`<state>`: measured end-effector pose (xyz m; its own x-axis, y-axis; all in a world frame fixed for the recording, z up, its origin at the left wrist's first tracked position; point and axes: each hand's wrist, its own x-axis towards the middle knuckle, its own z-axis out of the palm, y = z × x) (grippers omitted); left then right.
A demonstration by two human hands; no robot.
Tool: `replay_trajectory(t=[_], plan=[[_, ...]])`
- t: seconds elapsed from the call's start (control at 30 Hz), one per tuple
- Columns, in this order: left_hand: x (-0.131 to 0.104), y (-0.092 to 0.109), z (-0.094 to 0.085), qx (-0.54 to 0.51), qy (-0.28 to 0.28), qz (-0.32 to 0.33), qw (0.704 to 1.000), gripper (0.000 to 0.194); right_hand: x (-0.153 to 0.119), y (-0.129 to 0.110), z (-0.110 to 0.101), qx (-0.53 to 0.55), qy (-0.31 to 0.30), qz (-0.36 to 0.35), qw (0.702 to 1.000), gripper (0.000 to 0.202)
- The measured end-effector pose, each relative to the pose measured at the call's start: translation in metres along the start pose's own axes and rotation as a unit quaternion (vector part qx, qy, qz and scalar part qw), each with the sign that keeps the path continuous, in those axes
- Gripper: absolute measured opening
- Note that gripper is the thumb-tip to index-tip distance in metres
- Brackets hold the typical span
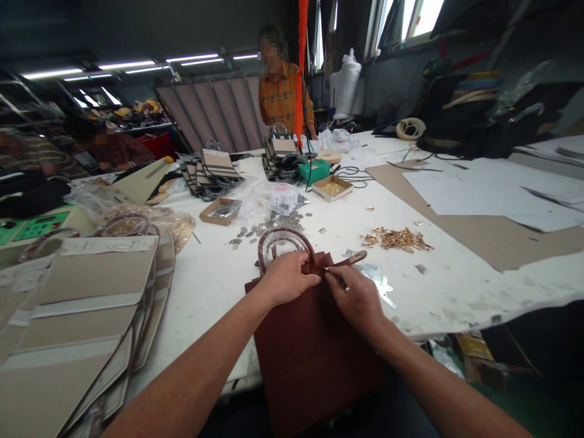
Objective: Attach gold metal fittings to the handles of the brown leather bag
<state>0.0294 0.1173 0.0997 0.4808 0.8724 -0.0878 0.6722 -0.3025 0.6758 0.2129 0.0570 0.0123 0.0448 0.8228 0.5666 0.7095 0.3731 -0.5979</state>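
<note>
Hands meet at the top edge of a brown leather bag [310, 340], which lies flat and hangs partly over the near edge of the white counter [456, 286]. Left hand [286, 278] is closed over the bag's upper rim, pinching it right at the foot of the looped handle [283, 243], and that handle arcs up and away from the person. Right hand [358, 301] is closed too, gripping a thin tool [336, 277] whose tip points inward toward the left thumb, so both hands nearly touch at the handle's base. A brown strap [349, 260] runs out to the right from that same spot, its long axis lying almost level across the counter, just above the right hand, clearly the nearer one to it. Beyond, loose gold fittings [396, 238] are scattered well apart to the right, and silver metal plates [264, 228] lie past the handle. A small cardboard box [332, 188] holds more gold pieces; another open box [220, 211] holds what looks like dark hardware, hard to make out. Stacked beige bag panels [82, 328] fill the near left. Across the counter, a person in an orange plaid shirt [279, 97] stands behind striped bags [279, 152].
</note>
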Motion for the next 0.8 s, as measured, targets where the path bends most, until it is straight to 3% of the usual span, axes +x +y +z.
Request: replay_trajectory(t=[0.1,0.3,0.4,0.67,0.8], plan=[[-0.002,0.004,-0.002,0.002,-0.001,0.008,1.000,0.023,0.002,-0.003,-0.008,0.029,-0.002,0.021,0.999,0.016],[-0.006,0.004,-0.002,-0.010,-0.005,0.007,1.000,0.021,0.015,-0.006,-0.027,0.019,-0.123,0.027,0.992,0.021],[-0.009,0.006,-0.002,-0.015,0.000,0.012,1.000,0.018,0.020,-0.007,-0.035,-0.007,-0.153,0.019,0.988,0.022],[-0.016,0.024,-0.003,0.038,0.038,0.036,0.998,0.008,0.024,-0.009,-0.038,0.007,-0.156,0.045,0.987,0.020],[-0.014,0.017,-0.006,-0.027,0.009,0.039,0.999,0.013,0.022,-0.011,-0.040,0.030,-0.140,0.052,0.988,0.017]])
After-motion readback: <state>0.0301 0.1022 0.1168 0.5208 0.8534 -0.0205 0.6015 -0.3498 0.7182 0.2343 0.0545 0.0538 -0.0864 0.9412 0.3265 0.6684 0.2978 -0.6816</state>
